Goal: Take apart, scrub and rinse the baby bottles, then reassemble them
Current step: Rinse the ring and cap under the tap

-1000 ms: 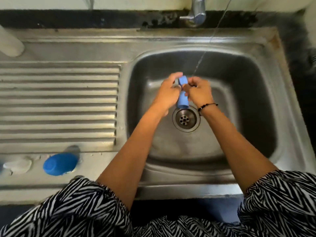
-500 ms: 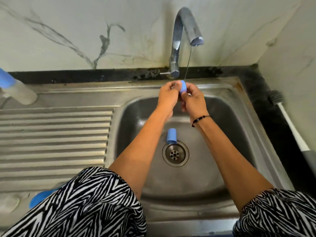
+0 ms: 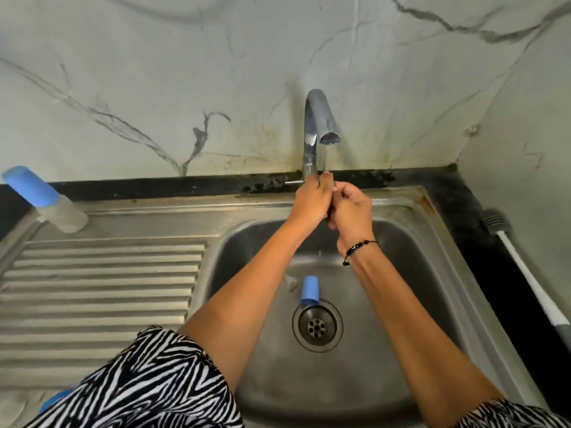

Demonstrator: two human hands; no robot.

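Stainless steel is forming the sink, whose basin is being viewed from above with a ribbed draining board to its left. Both hands are being held together beneath the spout of the tap, from which a thin stream of water is falling onto them. The left hand and the right hand are pressed against each other with fingers curled; each grip is closed, but what is being held is hidden between the fingers and cannot be told. A blue bottle cap is lying on the basin floor, just beside the upper edge of the drain and well apart from the hands. A baby bottle with a blue cap and a clear body is lying tilted on the table at the far left, behind the draining board. A beaded bracelet is being worn on the right wrist. A brush with a white handle is resting along the dark ledge to the right of the sink.
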